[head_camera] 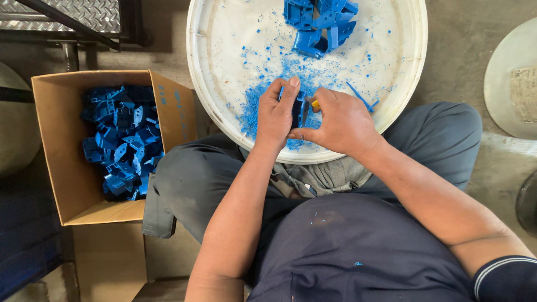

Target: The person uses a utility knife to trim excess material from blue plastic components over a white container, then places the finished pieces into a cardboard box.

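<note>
White tray (pixel 224 56): left half bare, passable. Blue parts pile (pixel 319 25) blocks far edge. Shavings (pixel 263 106) litter near edge. Cardboard box (pixel 61 145) flanks tray's left.

Shirt: dark navy short-sleeved top (pixel 358 251), flecked with tiny blue specks on the chest.
Sleeve cuff: navy ribbed band (pixel 503 277) with thin white stripes.
Trousers: dark grey cloth trousers (pixel 196 179), creased at the knees.
Forearms: bare.

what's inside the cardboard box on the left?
The cardboard box holds a loose heap of blue plastic parts against its right side; whatever lies beneath the heap is covered.
</note>
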